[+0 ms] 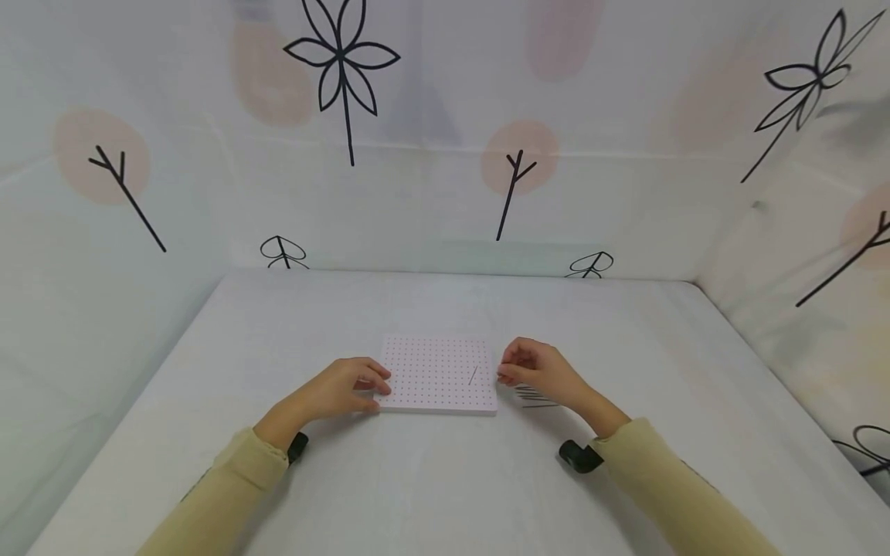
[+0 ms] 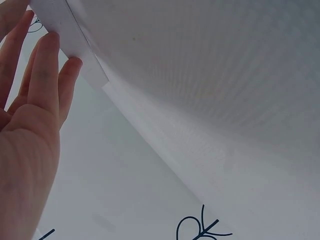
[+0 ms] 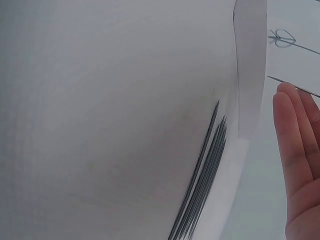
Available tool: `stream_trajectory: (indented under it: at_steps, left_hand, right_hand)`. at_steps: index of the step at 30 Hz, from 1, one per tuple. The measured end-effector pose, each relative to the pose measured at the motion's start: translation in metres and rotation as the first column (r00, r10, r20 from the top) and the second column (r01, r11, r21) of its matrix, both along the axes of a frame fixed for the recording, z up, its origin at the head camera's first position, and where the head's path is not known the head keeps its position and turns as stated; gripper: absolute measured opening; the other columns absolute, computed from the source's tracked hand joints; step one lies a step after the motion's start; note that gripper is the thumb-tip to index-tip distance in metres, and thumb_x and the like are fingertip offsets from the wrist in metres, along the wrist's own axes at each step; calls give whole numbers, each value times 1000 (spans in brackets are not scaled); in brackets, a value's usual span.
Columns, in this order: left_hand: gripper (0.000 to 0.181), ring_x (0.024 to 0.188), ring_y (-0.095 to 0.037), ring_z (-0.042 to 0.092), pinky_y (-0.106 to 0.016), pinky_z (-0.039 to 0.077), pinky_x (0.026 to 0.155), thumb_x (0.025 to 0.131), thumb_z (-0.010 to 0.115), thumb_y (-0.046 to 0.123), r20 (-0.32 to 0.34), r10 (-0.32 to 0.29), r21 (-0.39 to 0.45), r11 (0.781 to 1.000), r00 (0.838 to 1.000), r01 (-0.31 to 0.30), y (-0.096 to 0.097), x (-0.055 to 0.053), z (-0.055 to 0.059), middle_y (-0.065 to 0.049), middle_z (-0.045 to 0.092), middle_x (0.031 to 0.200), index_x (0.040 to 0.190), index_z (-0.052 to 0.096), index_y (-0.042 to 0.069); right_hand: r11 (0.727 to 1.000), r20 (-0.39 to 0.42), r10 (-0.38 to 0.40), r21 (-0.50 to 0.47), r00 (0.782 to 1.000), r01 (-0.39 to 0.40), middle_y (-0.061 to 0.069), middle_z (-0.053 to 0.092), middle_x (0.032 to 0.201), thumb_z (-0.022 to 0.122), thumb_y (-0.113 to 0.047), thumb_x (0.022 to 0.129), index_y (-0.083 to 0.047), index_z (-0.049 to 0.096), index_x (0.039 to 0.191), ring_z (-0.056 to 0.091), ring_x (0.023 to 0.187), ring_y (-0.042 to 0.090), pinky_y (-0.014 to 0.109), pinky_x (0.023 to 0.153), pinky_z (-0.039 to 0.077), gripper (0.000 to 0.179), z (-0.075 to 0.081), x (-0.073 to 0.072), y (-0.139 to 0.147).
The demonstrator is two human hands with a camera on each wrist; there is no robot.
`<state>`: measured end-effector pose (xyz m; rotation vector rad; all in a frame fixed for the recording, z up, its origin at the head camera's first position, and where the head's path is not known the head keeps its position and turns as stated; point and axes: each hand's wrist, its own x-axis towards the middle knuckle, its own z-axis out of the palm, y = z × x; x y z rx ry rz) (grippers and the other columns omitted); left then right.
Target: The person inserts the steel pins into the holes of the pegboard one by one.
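Observation:
A white board [image 1: 426, 374] with rows of small holes lies flat on the table. One thin dark needle [image 1: 473, 376] stands at a slant on its right part. Along the board's left edge rests my left hand [image 1: 345, 386], fingertips [image 2: 70, 67] against the side and thumb by the front corner. Just past the right edge, my right hand [image 1: 535, 369] pinches another pointed metal needle [image 3: 278, 80], whose tip points toward the board. Below that hand, several loose needles [image 3: 202, 175] lie side by side, partly covered by it in the head view.
A white cloth covers the table [image 1: 431, 486]. Behind it hangs a pale curtain [image 1: 417, 208] printed with black flowers and twigs. Black wrist cameras [image 1: 580, 456] sit under both sleeves, close over the table.

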<state>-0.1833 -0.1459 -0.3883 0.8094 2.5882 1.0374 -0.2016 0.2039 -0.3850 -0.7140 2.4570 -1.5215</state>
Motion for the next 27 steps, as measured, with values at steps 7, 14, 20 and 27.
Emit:
stream_trajectory:
  at_steps: [7, 14, 20, 27]
  left_hand:
    - [17, 107, -24, 57, -33, 49, 90, 76, 74, 2, 0, 8, -8, 1000, 1000, -8, 1, 0, 0, -5, 58, 115, 92, 71, 9]
    - [18, 106, -24, 57, -33, 49, 90, 76, 75, 2, 5, 13, -7, 1000, 1000, -13, 1, 0, -1, -4, 58, 114, 93, 72, 9]
    - [18, 107, -24, 57, -33, 49, 90, 77, 74, 2, -1, 4, -2, 1000, 1000, -4, 0, 0, -1, -4, 58, 115, 93, 71, 9]
    - [18, 107, -24, 57, -33, 49, 90, 77, 74, 3, 4, 11, -5, 1000, 1000, -11, 1, 0, -1, -4, 58, 115, 93, 72, 9]
  right_hand:
    - [1000, 2, 20, -8, 1000, -20, 13, 65, 86, 65, -4, 86, 2, 55, 94, 65, 78, 27, 33, 69, 57, 14, -1, 0, -6]
    - [1000, -3, 28, 0, 1000, -28, 12, 64, 86, 64, -2, 87, 1, 56, 93, 65, 78, 23, 32, 69, 57, 11, -2, 1, -11]
    - [999, -8, 40, -7, 999, -40, 11, 64, 87, 63, 0, 87, 1, 55, 92, 65, 79, 22, 30, 68, 57, 9, -1, 3, -16]
    - [998, -17, 52, -21, 998, -53, 10, 64, 86, 64, -1, 86, 0, 56, 91, 65, 76, 22, 30, 67, 57, 10, -2, 3, -22]
